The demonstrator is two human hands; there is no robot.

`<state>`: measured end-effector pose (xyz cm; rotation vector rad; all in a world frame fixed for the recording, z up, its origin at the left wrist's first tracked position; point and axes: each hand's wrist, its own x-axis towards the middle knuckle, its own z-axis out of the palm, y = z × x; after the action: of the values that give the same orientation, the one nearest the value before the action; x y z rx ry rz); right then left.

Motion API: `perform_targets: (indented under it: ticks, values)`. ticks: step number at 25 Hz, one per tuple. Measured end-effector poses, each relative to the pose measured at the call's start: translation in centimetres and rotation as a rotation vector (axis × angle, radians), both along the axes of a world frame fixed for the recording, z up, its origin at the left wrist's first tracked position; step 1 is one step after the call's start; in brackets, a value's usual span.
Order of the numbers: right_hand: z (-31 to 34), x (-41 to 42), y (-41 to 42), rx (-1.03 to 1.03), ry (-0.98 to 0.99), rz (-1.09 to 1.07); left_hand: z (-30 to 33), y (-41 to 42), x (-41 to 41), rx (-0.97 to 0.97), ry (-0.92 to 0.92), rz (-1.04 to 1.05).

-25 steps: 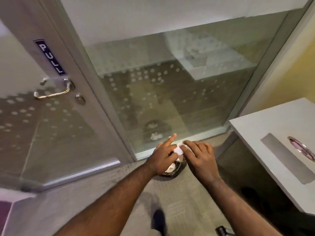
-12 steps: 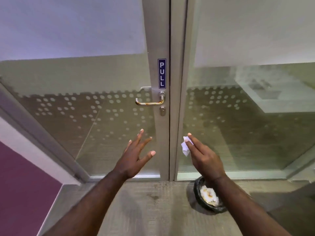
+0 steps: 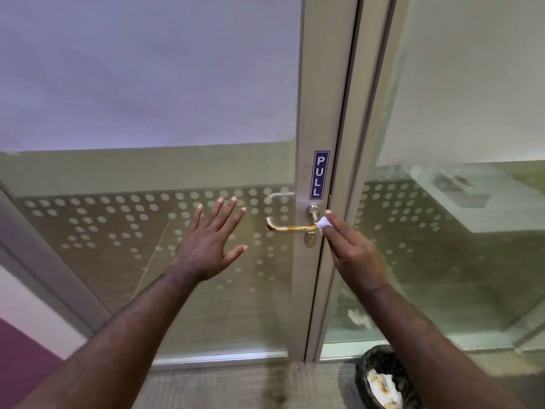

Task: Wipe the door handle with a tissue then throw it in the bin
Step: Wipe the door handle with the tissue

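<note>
My right hand (image 3: 355, 255) pinches the tissue (image 3: 324, 223) against the handle (image 3: 290, 228) at its right end. My left hand (image 3: 211, 245) hangs spread, empty. Tissue looks light, soft, tearable; a fingertip pinch should suffice. Bin (image 3: 364, 367) stands near right.

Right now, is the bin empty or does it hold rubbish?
Not empty: crumpled white, stained paper lies inside the bin on the floor, lower right.

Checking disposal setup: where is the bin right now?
In the head view, the bin sits on the floor at lower right, beside the door frame, partly hidden under the right forearm.
</note>
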<state>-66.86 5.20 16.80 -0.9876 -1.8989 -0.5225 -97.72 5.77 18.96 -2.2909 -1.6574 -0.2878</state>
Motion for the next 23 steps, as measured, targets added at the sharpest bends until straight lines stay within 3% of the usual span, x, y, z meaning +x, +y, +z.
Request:
perform_targets:
  ticks: [8,15,19,23]
  values:
    - [3.3,0.7,8.9,0.137,0.036,-0.127,0.8,7.3,0.4,0.196,0.179,-0.101]
    - [2.7,-2.9,14.5,0.216,0.142,-0.090,-0.9,11.3,-1.0,0.267,0.282,-0.113]
    - [1.6,-5.2,16.0,0.145,0.197,-0.138,-2.0,12.8,-2.1,0.316,0.303,-0.158]
    - [0.4,-7.5,15.5,-0.102,0.135,-0.288,-2.8,14.1,-3.0,0.326,0.289,-0.211]
